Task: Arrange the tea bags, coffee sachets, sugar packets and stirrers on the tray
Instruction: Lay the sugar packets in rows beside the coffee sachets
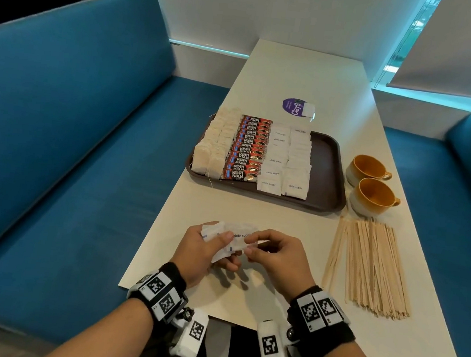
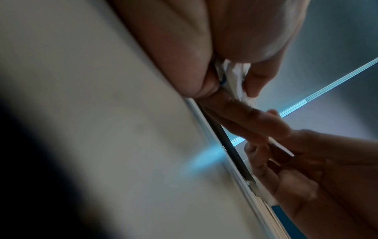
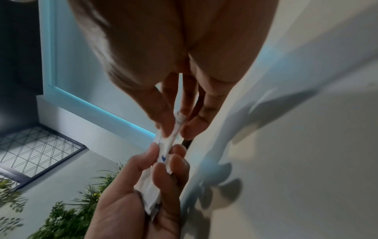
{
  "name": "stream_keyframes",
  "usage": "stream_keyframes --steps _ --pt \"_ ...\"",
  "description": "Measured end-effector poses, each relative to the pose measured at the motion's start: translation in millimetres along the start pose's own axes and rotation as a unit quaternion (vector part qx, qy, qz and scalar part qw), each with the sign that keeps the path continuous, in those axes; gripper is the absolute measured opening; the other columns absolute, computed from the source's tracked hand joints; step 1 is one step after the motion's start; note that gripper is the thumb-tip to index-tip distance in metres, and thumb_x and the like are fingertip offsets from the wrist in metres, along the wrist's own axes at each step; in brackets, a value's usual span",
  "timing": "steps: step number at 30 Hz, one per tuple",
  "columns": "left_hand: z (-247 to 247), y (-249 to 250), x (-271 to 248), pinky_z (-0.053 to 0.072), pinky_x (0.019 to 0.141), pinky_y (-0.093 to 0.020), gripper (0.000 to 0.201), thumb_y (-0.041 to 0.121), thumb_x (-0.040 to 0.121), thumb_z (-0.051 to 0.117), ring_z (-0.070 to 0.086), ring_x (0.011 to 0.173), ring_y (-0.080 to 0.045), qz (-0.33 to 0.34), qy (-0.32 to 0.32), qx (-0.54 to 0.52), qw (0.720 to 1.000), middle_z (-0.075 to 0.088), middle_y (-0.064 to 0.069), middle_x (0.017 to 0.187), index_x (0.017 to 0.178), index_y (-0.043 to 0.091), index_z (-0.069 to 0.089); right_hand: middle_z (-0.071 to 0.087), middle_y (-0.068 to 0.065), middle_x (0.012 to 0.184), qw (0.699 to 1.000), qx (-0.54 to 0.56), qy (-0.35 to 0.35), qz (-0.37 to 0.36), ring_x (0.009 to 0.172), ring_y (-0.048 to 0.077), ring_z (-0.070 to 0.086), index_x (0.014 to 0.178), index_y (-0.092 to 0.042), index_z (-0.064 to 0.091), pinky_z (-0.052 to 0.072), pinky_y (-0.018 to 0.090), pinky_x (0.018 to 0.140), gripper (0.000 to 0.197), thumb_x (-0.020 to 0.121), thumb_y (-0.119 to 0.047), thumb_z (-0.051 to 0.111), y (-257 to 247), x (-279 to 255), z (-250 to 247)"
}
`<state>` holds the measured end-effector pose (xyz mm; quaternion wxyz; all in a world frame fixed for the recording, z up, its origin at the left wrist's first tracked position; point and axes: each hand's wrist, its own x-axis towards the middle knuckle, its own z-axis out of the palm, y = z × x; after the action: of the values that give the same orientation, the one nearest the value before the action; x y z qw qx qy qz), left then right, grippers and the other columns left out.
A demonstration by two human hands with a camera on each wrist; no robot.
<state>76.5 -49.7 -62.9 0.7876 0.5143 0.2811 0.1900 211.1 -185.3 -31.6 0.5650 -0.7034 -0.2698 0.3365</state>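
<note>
A dark brown tray point(image 1: 327, 171) on the white table holds rows of tea bags point(image 1: 216, 144), red coffee sachets point(image 1: 247, 150) and white sugar packets point(image 1: 287, 160). Near the table's front edge my left hand point(image 1: 211, 249) grips a small bunch of white sugar packets point(image 1: 222, 243) point(image 3: 155, 190) point(image 2: 235, 79). My right hand point(image 1: 267, 249) pinches one packet of that bunch point(image 3: 178, 127) between thumb and fingers. A spread of wooden stirrers point(image 1: 371, 264) lies on the table right of my hands. A lone tea bag point(image 1: 308, 110) lies beyond the tray.
Two yellow cups point(image 1: 370, 185) stand to the right of the tray. A purple round sticker point(image 1: 293, 107) marks the table behind it. Blue bench seats point(image 1: 83, 161) flank the table on both sides. The tray's right strip is bare.
</note>
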Motion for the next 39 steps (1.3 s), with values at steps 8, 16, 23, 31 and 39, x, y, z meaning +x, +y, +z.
stream_keyframes --steps 8,16,23,31,39 --pt "3 4 -2 0.059 0.051 -0.033 0.027 0.019 0.103 0.058 0.069 0.064 -0.036 -0.017 0.009 -0.006 1.000 0.071 -0.033 0.088 0.114 -0.005 0.064 0.076 0.012 0.080 1.000 0.017 -0.017 0.007 0.072 0.016 0.070 0.090 -0.003 0.080 0.060 0.027 0.074 0.017 0.077 0.008 0.081 -3 1 -4" --pt "7 7 0 0.061 0.057 -0.036 0.039 0.028 0.094 0.069 0.070 0.074 -0.042 0.010 0.014 -0.071 0.997 0.068 -0.029 0.095 0.112 -0.005 0.061 0.073 0.011 0.077 0.998 -0.006 0.061 -0.010 0.063 0.018 0.071 0.097 -0.001 0.078 0.059 0.023 0.067 0.026 0.074 0.010 0.082 -29 48 -47" --pt "1 3 1 0.064 0.076 -0.041 0.055 -0.004 0.074 0.049 0.070 0.100 -0.052 0.017 -0.016 -0.084 0.996 0.067 -0.035 0.113 0.128 -0.003 0.056 0.075 0.013 0.100 0.992 -0.018 0.122 0.019 0.086 0.022 0.075 0.105 -0.002 0.076 0.063 0.025 0.075 0.026 0.080 0.003 0.080 -41 104 -101" --pt "0 1 2 0.063 0.083 -0.043 0.054 -0.004 0.078 0.049 0.069 0.106 -0.050 0.015 -0.023 -0.080 0.996 0.069 -0.030 0.115 0.131 0.000 0.055 0.073 -0.005 0.088 0.965 -0.229 0.118 0.046 0.079 0.004 0.064 0.095 -0.021 0.080 0.046 0.011 0.068 0.011 0.084 -0.016 0.082 -26 136 -101" --pt "-1 1 2 0.061 0.090 -0.047 0.051 -0.005 0.082 0.058 0.067 0.112 -0.048 0.016 -0.032 -0.103 0.994 0.067 -0.030 0.122 0.132 -0.001 0.054 0.072 -0.003 0.090 0.949 -0.287 0.113 0.059 0.088 0.010 0.065 0.092 -0.022 0.081 0.052 0.023 0.080 0.008 0.084 -0.020 0.082 -23 144 -98"
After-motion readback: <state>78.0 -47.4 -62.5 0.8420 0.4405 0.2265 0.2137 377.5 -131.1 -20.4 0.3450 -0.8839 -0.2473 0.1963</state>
